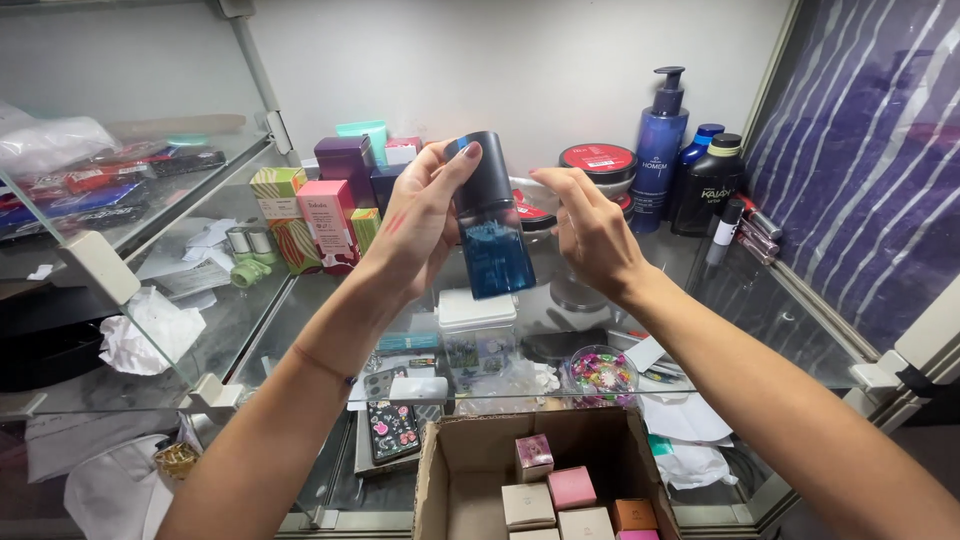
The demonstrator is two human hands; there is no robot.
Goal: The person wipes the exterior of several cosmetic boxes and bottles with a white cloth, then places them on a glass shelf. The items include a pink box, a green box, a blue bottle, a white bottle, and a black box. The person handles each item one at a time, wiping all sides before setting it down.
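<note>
Holding a blue bottle upright above the glass shelf, the left hand clasps it from 9 o'clock; long axis near vertical, cap up. Right hand, fingers loose and empty, waits just beside at 3 o'clock.

Left hand grips blue bottle — right hand beside.

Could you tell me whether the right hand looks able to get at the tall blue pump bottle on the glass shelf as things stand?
Probably yes: the right hand is empty and open, and the pump bottle stands just beyond it with nothing between.
</note>
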